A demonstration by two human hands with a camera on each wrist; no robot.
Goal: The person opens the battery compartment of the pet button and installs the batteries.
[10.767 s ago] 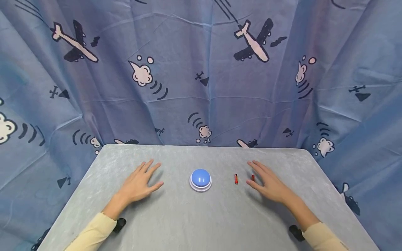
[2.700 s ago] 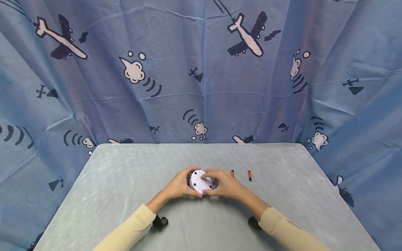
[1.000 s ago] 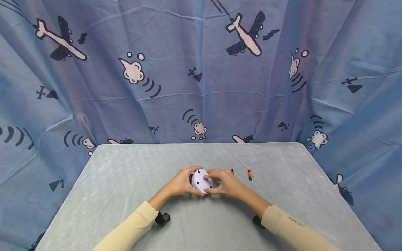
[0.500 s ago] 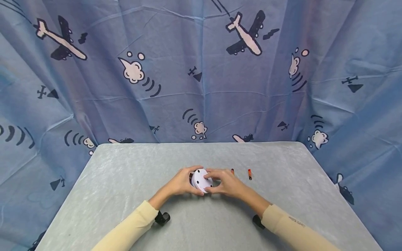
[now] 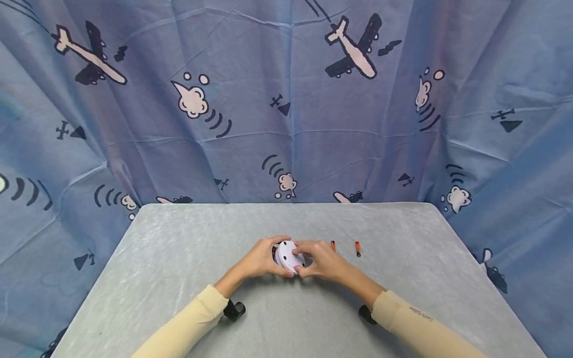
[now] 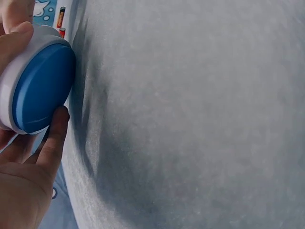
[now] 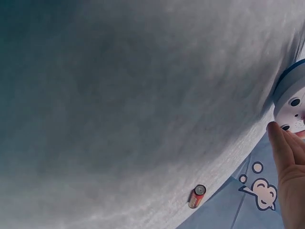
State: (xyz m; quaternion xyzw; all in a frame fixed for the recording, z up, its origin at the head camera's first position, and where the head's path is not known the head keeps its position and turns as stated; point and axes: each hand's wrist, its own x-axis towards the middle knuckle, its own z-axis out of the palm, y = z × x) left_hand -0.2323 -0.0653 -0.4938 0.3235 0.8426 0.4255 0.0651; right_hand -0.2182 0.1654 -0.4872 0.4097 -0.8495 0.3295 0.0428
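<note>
A round push button (image 5: 288,251) with a white base is tipped so its underside, with dark round feet, faces the right hand. Its blue dome (image 6: 45,88) shows in the left wrist view, turned toward the left palm. My left hand (image 5: 261,258) grips the button from the left, thumb at the near edge and fingers at the far edge. My right hand (image 5: 326,261) holds the base from the right, with a curled finger against the underside and the thumb at the near rim. Part of the underside is hidden behind the right fingers.
Right of the hands, two small red batteries lie on the grey table (image 5: 188,233): a nearer battery (image 5: 333,245) just beyond the right hand and a farther battery (image 5: 358,249). A blue patterned curtain (image 5: 250,124) hangs behind the table.
Earlier the button stood dome up on the table between two spread hands. Both hands have since taken hold and tipped it over. In the last second the right thumb shifts slightly along the rim.
</note>
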